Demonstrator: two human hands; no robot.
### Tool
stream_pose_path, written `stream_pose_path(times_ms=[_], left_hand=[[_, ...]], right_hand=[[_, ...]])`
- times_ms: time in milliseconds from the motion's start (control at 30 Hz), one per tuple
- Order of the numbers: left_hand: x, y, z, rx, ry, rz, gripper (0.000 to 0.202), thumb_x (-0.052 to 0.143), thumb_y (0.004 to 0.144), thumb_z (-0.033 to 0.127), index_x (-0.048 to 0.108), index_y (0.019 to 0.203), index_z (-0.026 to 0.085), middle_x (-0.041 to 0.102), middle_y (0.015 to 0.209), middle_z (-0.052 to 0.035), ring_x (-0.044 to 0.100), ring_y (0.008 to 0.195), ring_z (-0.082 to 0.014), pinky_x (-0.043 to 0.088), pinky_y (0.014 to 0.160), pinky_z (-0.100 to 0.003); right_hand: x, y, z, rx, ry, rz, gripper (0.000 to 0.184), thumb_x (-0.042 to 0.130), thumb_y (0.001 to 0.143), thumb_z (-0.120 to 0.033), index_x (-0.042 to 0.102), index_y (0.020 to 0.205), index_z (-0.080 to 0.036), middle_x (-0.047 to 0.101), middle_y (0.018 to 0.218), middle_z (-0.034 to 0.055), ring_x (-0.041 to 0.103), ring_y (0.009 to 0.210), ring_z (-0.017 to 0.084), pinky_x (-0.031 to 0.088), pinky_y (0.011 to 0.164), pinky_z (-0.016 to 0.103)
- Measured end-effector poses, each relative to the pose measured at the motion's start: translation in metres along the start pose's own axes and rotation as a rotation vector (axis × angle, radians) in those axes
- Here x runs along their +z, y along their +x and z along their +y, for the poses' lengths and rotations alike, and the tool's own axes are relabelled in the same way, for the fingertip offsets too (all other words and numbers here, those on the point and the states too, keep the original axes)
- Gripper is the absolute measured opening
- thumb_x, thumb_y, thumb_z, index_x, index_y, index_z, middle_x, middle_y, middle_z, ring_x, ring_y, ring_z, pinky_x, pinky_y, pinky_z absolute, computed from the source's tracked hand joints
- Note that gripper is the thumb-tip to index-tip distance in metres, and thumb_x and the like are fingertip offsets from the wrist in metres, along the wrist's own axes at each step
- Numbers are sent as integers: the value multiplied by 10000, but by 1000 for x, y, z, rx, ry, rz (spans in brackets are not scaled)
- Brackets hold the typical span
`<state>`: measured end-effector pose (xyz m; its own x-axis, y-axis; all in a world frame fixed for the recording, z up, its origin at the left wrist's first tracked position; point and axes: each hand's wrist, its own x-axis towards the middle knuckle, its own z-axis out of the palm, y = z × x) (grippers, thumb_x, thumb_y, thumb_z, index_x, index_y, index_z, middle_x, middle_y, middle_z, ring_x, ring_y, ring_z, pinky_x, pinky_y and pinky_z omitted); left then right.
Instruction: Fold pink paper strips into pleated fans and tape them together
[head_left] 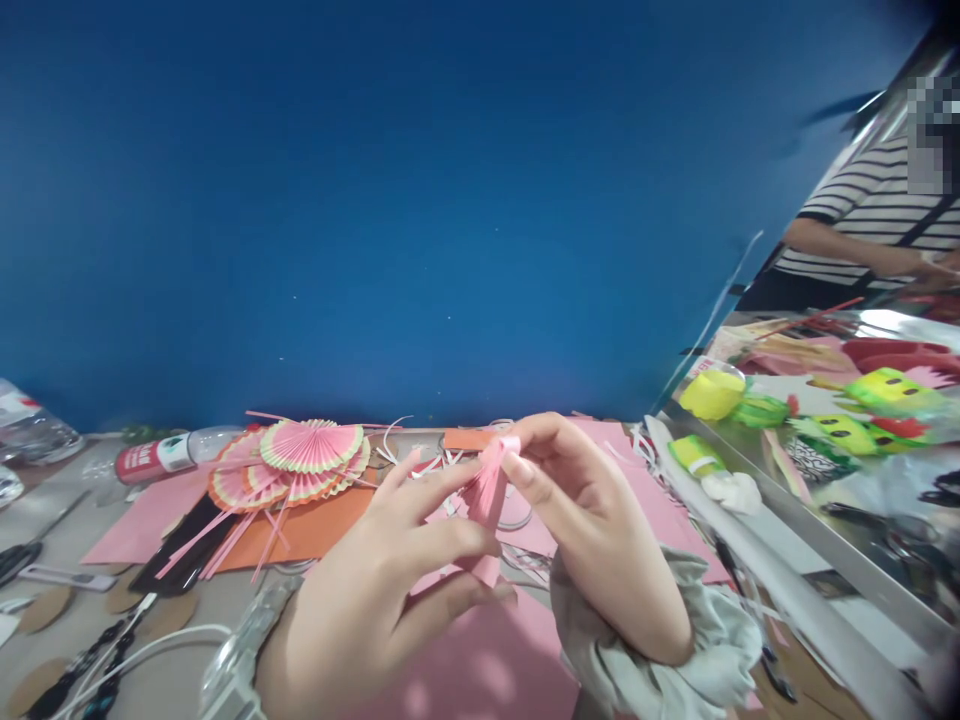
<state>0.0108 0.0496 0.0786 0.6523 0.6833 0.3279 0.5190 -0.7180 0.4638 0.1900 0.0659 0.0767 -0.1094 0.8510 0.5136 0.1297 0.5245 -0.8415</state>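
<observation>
A folded strip of pink paper point(491, 490) is held upright between my two hands. My right hand point(592, 520) pinches its top end between thumb and fingers. The fingers of my left hand point(397, 580) are bent around its lower part from the left, and some of the fingertips are hidden behind it. Below both hands lies a sheet of pink paper point(480, 660). To the left, several pleated paper fans point(311, 445) in pink, orange and pale yellow sit stacked, with thin pink strips point(225, 540) trailing from them.
A bottle with a red label point(150, 458) lies at the left, near a phone point(176, 540) and a white cable point(165, 635). A blue partition point(450, 220) rises behind the table. Beyond a divider at right are green paper crafts point(840, 432) and a person in a striped shirt point(855, 210).
</observation>
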Motion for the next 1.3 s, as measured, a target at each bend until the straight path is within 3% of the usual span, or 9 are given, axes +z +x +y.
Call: stream_pose_path(times_ms=[133, 333, 600, 700, 800, 867, 933, 1067, 1300], left_hand=[[2, 1, 3, -77, -106, 35, 137, 472, 873, 245, 608, 876, 230, 510, 1246, -50, 423, 1202, -227, 353, 984, -347], [6, 3, 5, -150, -273, 93, 108, 490, 872, 258, 586, 846, 214, 589, 986, -29, 561, 914, -166, 439, 809, -258], [4, 2, 3, -173, -463, 120, 117, 508, 863, 256, 572, 783, 199, 606, 841, -20, 566, 821, -160, 442, 775, -266], [3, 0, -1, -186, -657, 145, 146, 503, 868, 274, 572, 763, 200, 633, 841, -38, 563, 964, -202, 449, 825, -301], [3, -1, -5, -186, -913, 196, 187, 490, 874, 329, 588, 785, 197, 640, 1061, -76, 517, 1118, -251, 450, 883, -361], [4, 0, -6, -210, -1069, 226, 209, 489, 875, 350, 578, 776, 188, 599, 1192, -80, 541, 1107, -251, 455, 895, -377], [5, 2, -6, -291, -1150, 290, 198, 490, 878, 350, 558, 785, 189, 628, 1162, -69, 599, 1022, -216, 485, 840, -329], [9, 7, -7, -416, -1143, 394, 164, 496, 879, 337, 513, 816, 187, 700, 959, -58, 651, 812, -163, 488, 655, -230], [10, 12, -8, -416, -1011, 514, 190, 515, 865, 353, 510, 771, 188, 689, 779, -10, 632, 701, -129, 448, 596, -195]], right_hand=[[4, 1, 2, -1, -6, 36, 50, 522, 868, -256, 543, 890, -217, 597, 838, -6, 585, 782, 114, 477, 686, 237], [9, 1, 2, -11, -46, 77, 53, 519, 869, -270, 541, 881, -224, 590, 814, -17, 578, 763, 105, 470, 697, 234], [3, 3, -1, 16, -102, -272, 90, 527, 856, -285, 542, 840, -197, 567, 901, 22, 562, 856, 141, 466, 805, 305], [2, 2, 1, -3, 34, -204, 90, 498, 874, -279, 548, 897, -208, 598, 939, 29, 582, 887, 146, 492, 774, 296], [2, 0, 2, -27, 182, -21, 109, 457, 897, -281, 549, 887, -223, 637, 888, 17, 615, 846, 147, 513, 746, 307], [1, 0, 1, -41, 257, 121, 128, 443, 903, -288, 539, 846, -225, 622, 776, -2, 621, 769, 143, 517, 737, 325], [-1, 0, -2, -52, 339, 215, 131, 447, 898, -305, 519, 821, -228, 577, 690, -19, 612, 683, 135, 523, 673, 310], [-6, -1, -10, 5, 451, 163, 145, 374, 916, -372, 468, 876, -269, 546, 595, -37, 540, 486, 113, 454, 433, 232], [-10, -1, -8, 108, 435, 12, 165, 336, 932, -345, 483, 923, -272, 486, 592, -42, 490, 450, 91, 407, 387, 199]])
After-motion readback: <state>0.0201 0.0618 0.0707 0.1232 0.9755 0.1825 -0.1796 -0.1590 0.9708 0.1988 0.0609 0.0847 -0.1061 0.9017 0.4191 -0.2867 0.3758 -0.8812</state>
